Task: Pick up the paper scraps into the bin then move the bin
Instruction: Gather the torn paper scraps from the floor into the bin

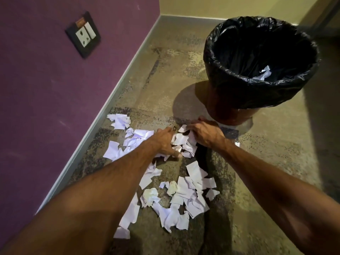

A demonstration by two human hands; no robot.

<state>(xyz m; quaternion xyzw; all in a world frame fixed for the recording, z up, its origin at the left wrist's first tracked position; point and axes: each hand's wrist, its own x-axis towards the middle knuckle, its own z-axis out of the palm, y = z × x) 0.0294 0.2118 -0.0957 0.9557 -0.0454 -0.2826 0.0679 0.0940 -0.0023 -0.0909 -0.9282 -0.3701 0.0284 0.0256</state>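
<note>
White paper scraps (184,197) lie scattered over the mottled floor, from beside the purple wall to the middle. A small heap of scraps (182,143) sits between my two hands. My left hand (163,142) grips its left side with curled fingers. From the right, my right hand (204,132) curls round the heap's top edge. The bin (237,115) stands just beyond my right hand, lined with a black bag (217,57). A few scraps in the bin (264,72) show at the bottom.
The purple wall (55,89) with a switch and socket plate (83,34) runs along the left. A grey skirting (117,85) marks its foot. A yellow wall (230,6) closes the far side. Bare floor (276,162) lies to the right of the bin.
</note>
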